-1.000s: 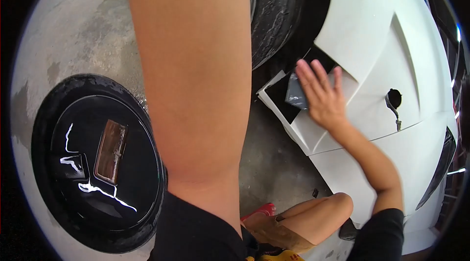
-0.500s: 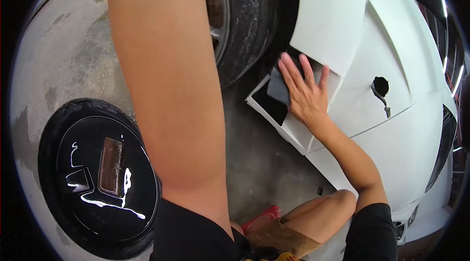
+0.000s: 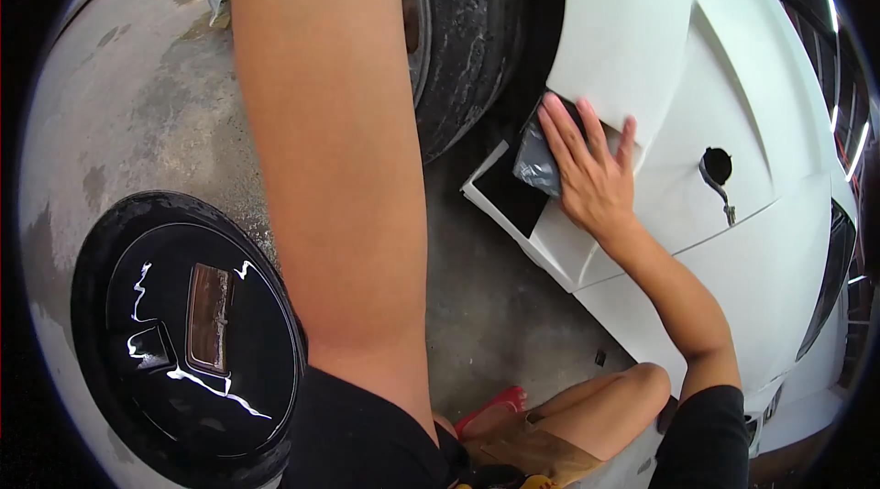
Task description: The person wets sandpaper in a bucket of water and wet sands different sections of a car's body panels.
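Observation:
Outstretched over the white car panel [image 3: 612,21] at the wheel arch, my right hand [image 3: 591,173] presses a wet, dark grey sheet of sandpaper [image 3: 539,164] under its palm and fingers. The sheet's shiny edge sticks out to the left of the fingers, and the thumb is hidden. Beneath it, the panel's lower end has a dark rectangular opening [image 3: 511,200]. Up the middle of the view runs my left forearm; its hand lies beyond the top edge, out of sight.
At lower left, a black basin [image 3: 101,306] of water holds a brown rectangular block [image 3: 209,319] and a small dark square piece [image 3: 149,349]. A tyre [image 3: 467,40] stands beside my left arm. The panel has a round hole with a dangling connector [image 3: 729,214].
My right hand and the sandpaper have shifted slightly to the right along the panel. My left forearm has also moved a little right in view. Reflections on the basin's water have changed.

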### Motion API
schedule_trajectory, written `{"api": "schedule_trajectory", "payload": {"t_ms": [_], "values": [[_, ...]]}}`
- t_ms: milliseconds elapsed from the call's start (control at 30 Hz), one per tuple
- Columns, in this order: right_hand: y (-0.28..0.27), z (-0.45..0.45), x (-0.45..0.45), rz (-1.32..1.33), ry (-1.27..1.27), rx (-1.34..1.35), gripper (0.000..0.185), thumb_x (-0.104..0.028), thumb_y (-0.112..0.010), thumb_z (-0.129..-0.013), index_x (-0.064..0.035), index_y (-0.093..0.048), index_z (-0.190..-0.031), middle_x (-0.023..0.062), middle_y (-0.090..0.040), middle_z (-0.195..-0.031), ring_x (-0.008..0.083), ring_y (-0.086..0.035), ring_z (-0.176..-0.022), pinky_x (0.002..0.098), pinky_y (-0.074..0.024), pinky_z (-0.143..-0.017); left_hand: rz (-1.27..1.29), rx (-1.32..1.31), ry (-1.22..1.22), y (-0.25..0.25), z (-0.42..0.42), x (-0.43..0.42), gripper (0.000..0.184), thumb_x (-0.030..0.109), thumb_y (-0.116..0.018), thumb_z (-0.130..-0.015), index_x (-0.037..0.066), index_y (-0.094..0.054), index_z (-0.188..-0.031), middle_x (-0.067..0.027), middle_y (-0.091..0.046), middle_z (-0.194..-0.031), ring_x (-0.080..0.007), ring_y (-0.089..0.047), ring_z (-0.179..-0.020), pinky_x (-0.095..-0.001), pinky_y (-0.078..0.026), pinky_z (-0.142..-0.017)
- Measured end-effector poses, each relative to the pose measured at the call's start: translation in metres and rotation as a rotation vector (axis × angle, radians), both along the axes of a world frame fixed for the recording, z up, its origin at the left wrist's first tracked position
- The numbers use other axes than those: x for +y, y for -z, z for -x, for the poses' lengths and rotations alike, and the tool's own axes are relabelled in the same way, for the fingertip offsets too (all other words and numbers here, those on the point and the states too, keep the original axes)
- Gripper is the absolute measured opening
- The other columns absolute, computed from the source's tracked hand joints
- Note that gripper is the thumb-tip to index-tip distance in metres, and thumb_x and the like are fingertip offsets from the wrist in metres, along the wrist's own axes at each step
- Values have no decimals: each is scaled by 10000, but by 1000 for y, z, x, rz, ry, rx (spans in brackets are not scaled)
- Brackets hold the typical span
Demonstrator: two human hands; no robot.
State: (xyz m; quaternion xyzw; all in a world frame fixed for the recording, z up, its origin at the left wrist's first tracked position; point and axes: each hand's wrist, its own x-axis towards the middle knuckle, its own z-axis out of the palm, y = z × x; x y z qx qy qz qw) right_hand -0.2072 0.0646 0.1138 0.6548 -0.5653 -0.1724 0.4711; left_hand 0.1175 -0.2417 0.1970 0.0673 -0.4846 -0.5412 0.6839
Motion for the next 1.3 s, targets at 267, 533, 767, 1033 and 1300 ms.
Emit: {"api": "schedule_trajectory", "payload": {"t_ms": [267,533,767,1033,1300], "values": [[5,4,4,-10,-13,33,683,-150,-479,-840,-165,-443,-1521,-53,-312,-1630,202,-243,-1521,630,20,-1211,7,10,9,4,-2,4,309,315,-559,-965,35,-666,-1042,-101,-678,-943,-175,-638,-778,-321,-506,-719],[4,3,19,54,75,-1,676,-132,-464,-838,-170,-458,-1513,-46,-348,-1615,211,-239,-1526,629,43,-1207,17,10,25,6,0,0,309,315,-560,-965,36,-665,-1045,-101,-678,-948,-174,-639,-783,-320,-507,-725],[-1,11,28,50,90,-2,694,-129,-477,-824,-160,-451,-1516,-36,-338,-1621,217,-242,-1525,632,56,-1203,-22,7,29,30,0,-3,309,315,-561,-964,37,-665,-1048,-100,-678,-953,-174,-639,-788,-319,-507,-729],[85,41,60,-143,91,100,694,-191,-489,-844,-164,-426,-1535,-36,-292,-1644,169,-232,-1524,578,-11,-1225,-67,-34,52,60,1,3,309,315,-563,-964,37,-665,-1051,-99,-679,-957,-173,-640,-793,-318,-507,-734],[29,32,46,-185,9,238,644,-202,-441,-891,-185,-432,-1534,-55,-363,-1607,135,-308,-1491,527,-82,-1243,-117,-74,45,91,-8,10,309,315,-564,-963,38,-665,-1054,-98,-679,-962,-172,-640,-798,-317,-508,-739]]}}
